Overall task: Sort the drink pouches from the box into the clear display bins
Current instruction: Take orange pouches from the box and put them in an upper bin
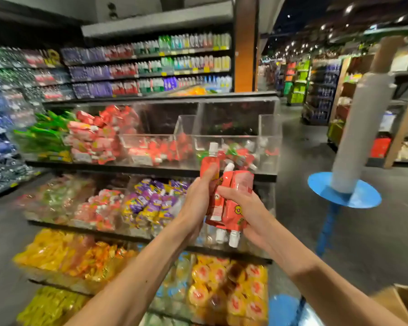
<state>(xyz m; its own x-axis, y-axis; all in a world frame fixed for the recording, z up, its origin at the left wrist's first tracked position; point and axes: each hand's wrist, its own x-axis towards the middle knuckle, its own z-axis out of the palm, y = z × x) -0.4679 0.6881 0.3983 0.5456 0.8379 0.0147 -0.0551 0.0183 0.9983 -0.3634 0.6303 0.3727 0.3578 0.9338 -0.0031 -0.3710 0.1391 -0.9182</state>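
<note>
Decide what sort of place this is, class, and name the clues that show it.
Likely a supermarket aisle: long dark shelves of bottled drinks line the back, tiered clear plastic display bins hold colourful pouches, and further stocked aisles stretch away on the right.

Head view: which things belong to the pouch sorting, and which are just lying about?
In the job: red drink pouches, held by left hand and right hand; clear display bins; cardboard box.
Lying about: bottle shelves behind; blue round stand with grey roll; yellow packs lower down.
</note>
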